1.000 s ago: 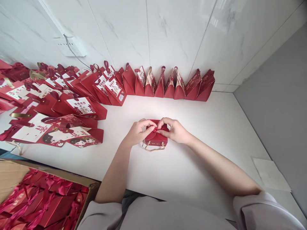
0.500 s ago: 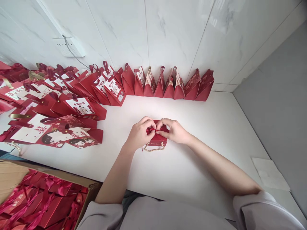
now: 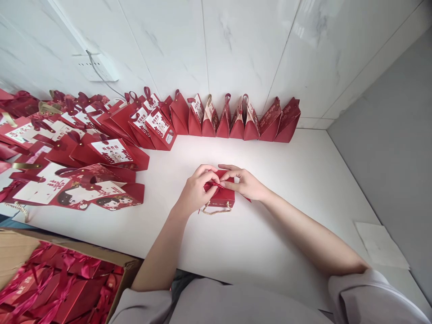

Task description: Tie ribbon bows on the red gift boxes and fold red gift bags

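Note:
A small red gift box (image 3: 225, 198) with a twisted gold cord handle (image 3: 218, 211) lies on the white table in front of me. A red ribbon (image 3: 218, 184) is gathered at the top of the box. My left hand (image 3: 199, 186) pinches the ribbon from the left with bent fingers. From the right, my right hand (image 3: 245, 183) holds the ribbon between thumb and fingers, close to the left fingertips. A loose ribbon end pokes out below the right hand. The fingers partly cover the knot.
A row of red gift boxes (image 3: 222, 121) with loop handles stands along the tiled wall. More decorated boxes (image 3: 111, 155) crowd the table's left side. An open carton (image 3: 133, 265) of red ribboned boxes sits at lower left. White paper (image 3: 381, 245) lies at the right edge.
My right fingers have straightened a little over the ribbon, and a ribbon end now shows below that hand. My left hand stays nearly in place. The box has hardly moved.

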Motion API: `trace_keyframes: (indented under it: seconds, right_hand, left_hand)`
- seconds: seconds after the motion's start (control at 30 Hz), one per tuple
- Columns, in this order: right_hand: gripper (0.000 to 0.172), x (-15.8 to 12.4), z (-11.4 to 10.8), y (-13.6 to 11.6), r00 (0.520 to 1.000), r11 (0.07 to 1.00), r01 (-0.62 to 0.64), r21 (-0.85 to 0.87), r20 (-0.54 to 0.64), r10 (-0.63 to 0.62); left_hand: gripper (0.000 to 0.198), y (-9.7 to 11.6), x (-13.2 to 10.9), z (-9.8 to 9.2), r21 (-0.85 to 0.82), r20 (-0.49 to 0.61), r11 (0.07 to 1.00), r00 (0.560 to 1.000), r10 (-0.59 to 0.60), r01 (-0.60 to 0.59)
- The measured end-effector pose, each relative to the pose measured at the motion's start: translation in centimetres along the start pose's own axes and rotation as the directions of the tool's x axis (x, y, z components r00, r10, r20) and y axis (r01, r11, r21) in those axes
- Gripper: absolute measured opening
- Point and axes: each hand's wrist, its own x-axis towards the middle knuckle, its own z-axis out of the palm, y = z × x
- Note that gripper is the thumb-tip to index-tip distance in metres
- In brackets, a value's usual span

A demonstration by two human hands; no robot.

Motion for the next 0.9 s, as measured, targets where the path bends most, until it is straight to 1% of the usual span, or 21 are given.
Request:
trace_keyframes:
  seconds: [0.13, 0.23, 0.3, 0.37, 0.5, 0.63, 0.73, 0.9]
  right_hand:
    - [0.017, 0.0, 0.2, 0.0, 0.999, 0.997, -0.024, 0.068, -0.043, 0.027]
    - [0.018, 0.0, 0.2, -0.1, 0.998, 0.996, -0.033, 0.079, -0.052, 0.038]
    - [0.018, 0.0, 0.2, -0.2, 0.998, 0.996, -0.043, 0.079, -0.040, 0.046]
    - [0.018, 0.0, 0.1, -0.2, 0.999, 0.996, -0.049, 0.076, -0.021, 0.050]
    - [0.018, 0.0, 0.1, -0.1, 0.998, 0.996, -0.060, 0.071, -0.009, 0.061]
    - [0.018, -0.1, 0.1, -0.1, 0.998, 0.996, -0.064, 0.067, 0.004, 0.064]
    - [0.015, -0.1, 0.1, -0.1, 0.998, 0.997, -0.059, 0.054, 0.001, 0.059]
    - [0.012, -0.1, 0.1, 0.0, 0.999, 0.998, -0.048, 0.047, 0.002, 0.048]
  left_hand:
    - [0.021, 0.1, -0.1, 0.0, -0.046, -0.027, 0.997, 0.998, -0.060, 0.059]
    - [0.020, 0.1, -0.3, -0.3, 0.059, -0.081, 0.995, 0.993, -0.081, 0.086]
    - [0.017, -0.1, -0.4, -0.6, 0.152, -0.114, 0.986, 0.992, -0.056, 0.073]
    - [0.013, -0.4, -0.4, -0.8, 0.197, -0.121, 0.979, 0.992, -0.024, 0.047]
    - [0.008, -0.9, -0.5, -0.9, 0.204, -0.101, 0.979, 0.995, 0.010, 0.011]
    - [0.009, -0.7, -0.5, -1.0, 0.204, -0.038, 0.979, 0.999, 0.014, -0.006]
    - [0.009, -0.5, -0.6, -1.3, 0.194, -0.002, 0.981, 1.000, 0.023, -0.022]
    - [0.013, -0.5, -0.6, -1.5, 0.102, 0.013, 0.995, 1.000, -0.011, 0.010]
